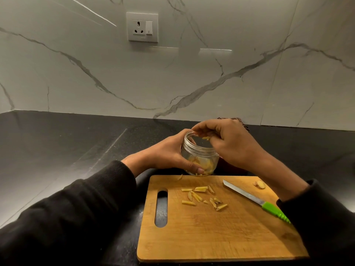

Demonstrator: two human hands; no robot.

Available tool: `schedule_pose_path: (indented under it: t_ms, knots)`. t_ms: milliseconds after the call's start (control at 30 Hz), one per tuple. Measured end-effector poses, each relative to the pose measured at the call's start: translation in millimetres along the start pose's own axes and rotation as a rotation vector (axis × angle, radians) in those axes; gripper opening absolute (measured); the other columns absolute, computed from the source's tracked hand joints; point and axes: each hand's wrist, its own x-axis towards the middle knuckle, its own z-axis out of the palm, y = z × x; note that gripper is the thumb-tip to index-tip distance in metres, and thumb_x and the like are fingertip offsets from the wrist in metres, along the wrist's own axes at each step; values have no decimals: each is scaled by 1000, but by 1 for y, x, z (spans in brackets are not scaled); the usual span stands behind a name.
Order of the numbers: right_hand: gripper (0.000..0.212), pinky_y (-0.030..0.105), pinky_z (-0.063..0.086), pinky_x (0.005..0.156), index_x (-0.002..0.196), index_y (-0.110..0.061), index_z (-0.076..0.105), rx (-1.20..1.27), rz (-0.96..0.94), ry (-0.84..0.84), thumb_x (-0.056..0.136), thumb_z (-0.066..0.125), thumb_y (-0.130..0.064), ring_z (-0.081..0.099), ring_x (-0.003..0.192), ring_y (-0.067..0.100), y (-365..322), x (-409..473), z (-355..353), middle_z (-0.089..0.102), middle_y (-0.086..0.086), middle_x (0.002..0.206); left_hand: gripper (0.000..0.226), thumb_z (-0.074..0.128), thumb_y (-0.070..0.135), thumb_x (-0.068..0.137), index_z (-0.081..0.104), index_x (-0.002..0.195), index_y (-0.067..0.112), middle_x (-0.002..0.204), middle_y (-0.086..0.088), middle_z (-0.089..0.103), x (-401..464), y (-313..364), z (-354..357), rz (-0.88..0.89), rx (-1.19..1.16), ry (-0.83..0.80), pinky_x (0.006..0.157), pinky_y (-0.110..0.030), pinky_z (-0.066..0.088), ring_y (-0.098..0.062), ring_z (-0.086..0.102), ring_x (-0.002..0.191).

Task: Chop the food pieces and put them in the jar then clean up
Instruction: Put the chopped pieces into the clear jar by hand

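My left hand [169, 152] grips a clear plastic jar [199, 152], tilted toward me just beyond the far edge of the wooden chopping board [221, 233]. Pale yellow chopped pieces lie at the jar's bottom. My right hand [230, 144] is over the jar's mouth, its curled fingers pinching a few food pieces [206, 138] at the opening. Several chopped strips [199, 195] lie scattered on the board's middle. A larger uncut piece [259, 184] sits at the board's far right. A knife with a green handle [255, 201] lies diagonally on the board, blade pointing to the far left.
The board sits on a dark stone counter [67, 150] against a marble backsplash with a wall socket [142, 27]. A checked cloth [242, 121] peeks out behind my right hand. Something dark red [230, 167] is partly hidden behind the jar.
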Motion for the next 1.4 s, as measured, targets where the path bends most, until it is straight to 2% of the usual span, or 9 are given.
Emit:
schedule_pose_path:
  t_ms: [167, 300, 567, 700, 867, 967, 1100, 1200, 1400]
  knots:
    - [39, 23, 57, 91, 124, -12, 70, -3, -10, 59, 90, 64, 8, 70, 101, 10, 3, 0, 1, 74, 2, 110, 99, 92, 37, 68, 32, 147, 34, 131, 16, 56, 1, -1, 1, 11, -11, 1, 101, -23, 46, 1, 54, 121]
    - [35, 20, 57, 89, 122, -13, 71, -10, -34, 80, 90, 69, 2, 70, 96, 10, 3, 0, 2, 75, 1, 107, 98, 92, 39, 68, 33, 146, 35, 131, 15, 56, 2, -2, 1, 14, -3, -1, 103, -26, 46, -2, 55, 122]
    - [32, 16, 56, 87, 118, -12, 73, -18, -85, 129, 93, 62, 4, 70, 95, 9, 0, 0, 3, 76, 3, 106, 98, 90, 38, 70, 30, 147, 34, 126, 19, 55, 2, -4, 1, -17, 13, -6, 96, -15, 45, 5, 54, 116]
    - [21, 16, 57, 79, 108, -10, 74, 76, -132, 175, 93, 65, 0, 69, 87, 7, -12, -1, -1, 74, -1, 94, 97, 90, 36, 71, 29, 147, 32, 131, 15, 56, 3, -8, 0, -55, 0, -25, 101, -21, 46, 2, 55, 119]
    - [18, 29, 60, 76, 93, -10, 74, 240, -133, -91, 88, 64, 3, 68, 88, 18, -25, -5, -8, 72, 1, 88, 97, 92, 43, 67, 35, 145, 32, 132, 9, 58, 3, -8, -4, -89, -10, -17, 104, -36, 50, -9, 57, 121]
    - [20, 23, 57, 81, 101, -12, 77, 182, -129, -296, 90, 67, 0, 68, 93, 10, -26, -7, -4, 73, -4, 95, 94, 90, 48, 68, 38, 144, 26, 131, 5, 59, 2, -13, -6, -85, 28, 26, 102, -47, 51, -16, 58, 122]
    - [35, 15, 50, 94, 126, -25, 70, -12, -141, -491, 95, 64, -9, 61, 111, -1, -25, -11, 8, 70, -11, 121, 103, 88, 43, 59, 34, 145, 27, 133, 9, 57, -1, -13, -8, -93, -5, 47, 109, -41, 47, -6, 55, 124]
    - [37, 9, 45, 96, 130, -26, 68, -66, -127, -558, 98, 60, -10, 56, 117, -1, -29, -11, 8, 66, -12, 128, 108, 89, 44, 56, 33, 147, 26, 137, 6, 56, 0, -12, -7, -105, -10, 40, 110, -43, 46, -8, 54, 127]
    - [44, 15, 40, 108, 136, -26, 63, -105, -120, -708, 99, 56, -4, 48, 129, -2, -31, -13, 5, 57, -16, 141, 105, 90, 45, 61, 33, 147, 26, 138, 8, 54, -1, -13, -8, -118, -6, 61, 111, -42, 44, -6, 52, 128]
